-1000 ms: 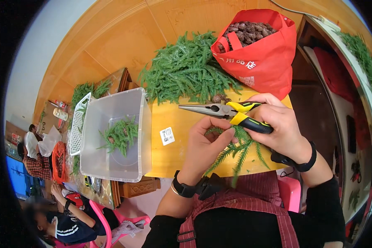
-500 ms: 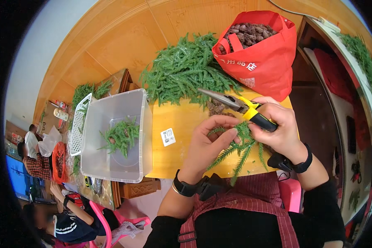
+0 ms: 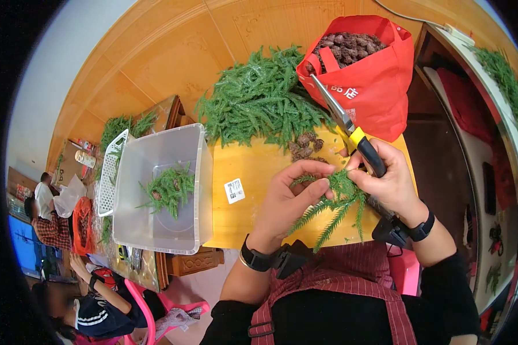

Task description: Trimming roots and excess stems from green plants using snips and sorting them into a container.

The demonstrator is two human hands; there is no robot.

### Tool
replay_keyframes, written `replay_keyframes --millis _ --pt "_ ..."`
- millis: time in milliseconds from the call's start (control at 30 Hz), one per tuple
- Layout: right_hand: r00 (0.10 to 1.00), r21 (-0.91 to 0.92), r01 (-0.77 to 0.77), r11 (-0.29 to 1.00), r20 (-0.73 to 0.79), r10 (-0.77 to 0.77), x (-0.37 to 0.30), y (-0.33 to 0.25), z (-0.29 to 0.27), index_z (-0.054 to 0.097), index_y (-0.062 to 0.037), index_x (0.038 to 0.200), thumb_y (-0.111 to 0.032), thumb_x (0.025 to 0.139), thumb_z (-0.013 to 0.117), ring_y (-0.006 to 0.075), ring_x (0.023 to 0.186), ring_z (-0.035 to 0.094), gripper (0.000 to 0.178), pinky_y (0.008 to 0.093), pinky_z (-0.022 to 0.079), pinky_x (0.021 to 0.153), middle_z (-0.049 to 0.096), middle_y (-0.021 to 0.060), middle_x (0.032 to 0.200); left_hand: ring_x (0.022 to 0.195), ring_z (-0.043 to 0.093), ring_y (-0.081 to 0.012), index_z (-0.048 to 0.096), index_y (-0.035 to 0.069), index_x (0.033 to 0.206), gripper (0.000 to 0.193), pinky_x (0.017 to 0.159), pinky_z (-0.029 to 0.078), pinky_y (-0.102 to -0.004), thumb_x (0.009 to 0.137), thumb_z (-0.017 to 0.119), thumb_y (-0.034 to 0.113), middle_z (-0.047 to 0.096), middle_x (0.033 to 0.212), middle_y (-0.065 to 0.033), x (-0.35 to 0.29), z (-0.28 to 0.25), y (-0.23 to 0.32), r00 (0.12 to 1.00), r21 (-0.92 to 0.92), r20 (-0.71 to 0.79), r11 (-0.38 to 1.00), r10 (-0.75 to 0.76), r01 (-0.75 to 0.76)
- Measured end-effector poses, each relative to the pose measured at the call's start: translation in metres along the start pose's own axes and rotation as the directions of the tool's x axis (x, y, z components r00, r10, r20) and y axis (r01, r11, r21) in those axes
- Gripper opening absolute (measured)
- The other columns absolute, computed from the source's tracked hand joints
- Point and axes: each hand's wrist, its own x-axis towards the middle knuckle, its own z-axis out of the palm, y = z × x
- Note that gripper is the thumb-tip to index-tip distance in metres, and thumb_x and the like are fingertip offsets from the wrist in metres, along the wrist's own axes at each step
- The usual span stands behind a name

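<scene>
My left hand (image 3: pixel 290 192) pinches one side of a green artificial pine sprig (image 3: pixel 341 201), whose needled tips hang over the table's front edge. In my right hand (image 3: pixel 394 175) is a pair of long-nose pliers (image 3: pixel 357 137) with yellow and black handles, the jaws pointing up and left in front of the red bag. My right thumb and forefinger also pinch the top of the sprig. Several small brown pine cones (image 3: pixel 303 150) lie on the yellow table (image 3: pixel 247 218) just beyond my hands. Whether the sprig holds a cone is hidden.
A red bag (image 3: pixel 380 92) full of pine cones stands at the back right, beside a heap of green sprigs (image 3: pixel 253 98). A clear plastic bin (image 3: pixel 161 236) at left contains a green cluster with cones (image 3: pixel 170 190). Other people sit and stand at far left.
The pliers have swung from pointing left to pointing upward, uncovering the loose cones. My right hand has turned with them. My left hand stays at the sprig.
</scene>
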Motion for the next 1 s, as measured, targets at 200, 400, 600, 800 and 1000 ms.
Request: replay_keyframes --millis 200,400,600,800,1000 --pt "0.988 -0.171 -0.123 0.978 0.068 0.136 -0.003 -0.016 -0.022 0.057 0.0026 0.096 -0.012 0.078 0.058 0.0097 0.086 0.054 0.023 0.0243 0.041 0.077 0.063 0.0078 0.095 0.080 0.058 -0.0093 0.055 -0.001 0.103 0.021 0.073 0.048 -0.0220 0.082 0.060 0.001 0.059 0.094 -0.0045 -0.004 -0.002 0.003 0.996 0.052 -0.051 0.996 0.073 -0.070" --pt "0.980 -0.493 -0.060 0.868 0.138 0.146 -0.016 0.011 -0.061 0.057 0.0013 0.083 -0.022 0.076 0.065 0.0121 0.078 0.054 0.025 0.0260 0.042 0.072 0.062 0.0080 0.087 0.086 0.057 -0.0106 0.054 0.000 0.093 0.022 0.075 0.047 -0.0224 0.074 0.062 -0.008 0.058 0.096 -0.0066 -0.004 -0.003 0.001 0.978 0.108 -0.111 0.980 0.177 -0.165" --pt "0.973 -0.456 0.060 0.888 0.223 0.049 -0.031 0.018 -0.070 0.053 0.0001 0.071 -0.018 0.073 0.065 0.0157 0.084 0.054 0.022 0.0299 0.040 0.082 0.062 0.0096 0.087 0.085 0.056 -0.0117 0.052 0.001 0.095 0.026 0.077 0.047 -0.0232 0.073 0.063 -0.008 0.057 0.093 -0.0056 -0.003 -0.001 0.003 0.974 0.148 -0.173 0.981 0.149 -0.124" --pt "0.997 -0.375 0.076 0.924 0.061 -0.057 -0.028 0.008 -0.055 0.053 -0.0001 0.073 -0.013 0.072 0.065 0.0173 0.095 0.052 0.018 0.0307 0.039 0.084 0.063 0.0098 0.089 0.086 0.057 -0.0120 0.052 0.001 0.094 0.022 0.077 0.047 -0.0247 0.075 0.060 -0.006 0.058 0.096 -0.0071 -0.002 0.000 0.000 0.977 0.100 -0.169 0.989 0.127 -0.111" --pt "0.981 -0.448 0.189 0.874 0.119 -0.151 -0.023 -0.004 -0.041 0.052 -0.0003 0.073 -0.007 0.073 0.065 0.0184 0.099 0.051 0.015 0.0311 0.039 0.086 0.064 0.0113 0.091 0.084 0.057 -0.0091 0.052 0.002 0.097 0.022 0.075 0.047 -0.0219 0.078 0.060 -0.004 0.059 0.095 -0.0049 -0.001 0.001 0.000 0.983 0.082 -0.136 0.990 0.123 -0.113"
